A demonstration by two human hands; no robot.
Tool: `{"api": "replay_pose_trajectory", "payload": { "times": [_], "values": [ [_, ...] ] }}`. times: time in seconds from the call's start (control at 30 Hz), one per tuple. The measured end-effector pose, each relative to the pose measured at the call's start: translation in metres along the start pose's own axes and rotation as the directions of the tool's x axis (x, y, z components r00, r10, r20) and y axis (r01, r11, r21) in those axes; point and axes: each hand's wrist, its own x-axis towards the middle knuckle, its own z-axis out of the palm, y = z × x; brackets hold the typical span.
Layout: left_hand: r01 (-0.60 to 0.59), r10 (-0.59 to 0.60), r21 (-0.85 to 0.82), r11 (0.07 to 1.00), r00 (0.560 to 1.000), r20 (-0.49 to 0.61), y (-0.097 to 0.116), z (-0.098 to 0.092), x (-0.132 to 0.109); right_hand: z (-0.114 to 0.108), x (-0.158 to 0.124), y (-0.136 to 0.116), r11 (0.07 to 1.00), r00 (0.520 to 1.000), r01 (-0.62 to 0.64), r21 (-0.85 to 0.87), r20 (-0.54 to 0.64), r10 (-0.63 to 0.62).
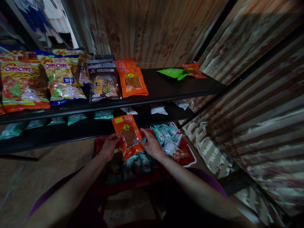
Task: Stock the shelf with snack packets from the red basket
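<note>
Between my two hands is an orange snack bag [128,136] with brown sticks showing on its front, tilted slightly. My left hand [109,146] pinches its left edge, while my right hand [151,144] grips the right edge with the thumb and fingers. Under the bag stands a red basket [98,144] holding teal and white packets [139,163]. To its right, a second red container [190,156] with a pale rim holds more teal and white packets [167,136]. The basket's contents straight below the bag are partly hidden.
On the upper black shelf [156,85] stand yellow and orange snack bags [25,84], dark brown bags [104,80], upright orange bags [131,79] and a green packet [174,73]. Small packets [77,118] line the lower shelf. A patterned curtain [249,126] hangs behind and at right.
</note>
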Motion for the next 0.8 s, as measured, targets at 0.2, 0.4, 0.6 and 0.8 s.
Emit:
{"api": "replay_pose_trajectory", "payload": {
  "times": [0.2,0.4,0.6,0.8],
  "values": [
    [-0.038,0.038,0.059,0.998,0.999,0.0,-0.005,0.011,-0.003,0.003,-0.015,-0.014,0.99,0.971,0.116,-0.085,0.219,-0.095],
    [-0.038,0.032,0.183,0.982,0.999,0.036,-0.016,0.021,-0.013,0.016,-0.029,-0.019,0.988,0.92,-0.083,0.127,0.39,0.028],
    [-0.145,0.149,0.338,0.93,0.989,0.014,-0.023,0.028,-0.015,0.024,-0.028,-0.011,0.996,0.931,-0.007,0.085,0.364,-0.025],
    [-0.225,0.216,0.42,0.879,0.974,0.07,-0.019,0.024,-0.007,0.024,-0.016,-0.005,0.89,0.95,-0.24,0.387,0.282,0.134]
  ]
}}
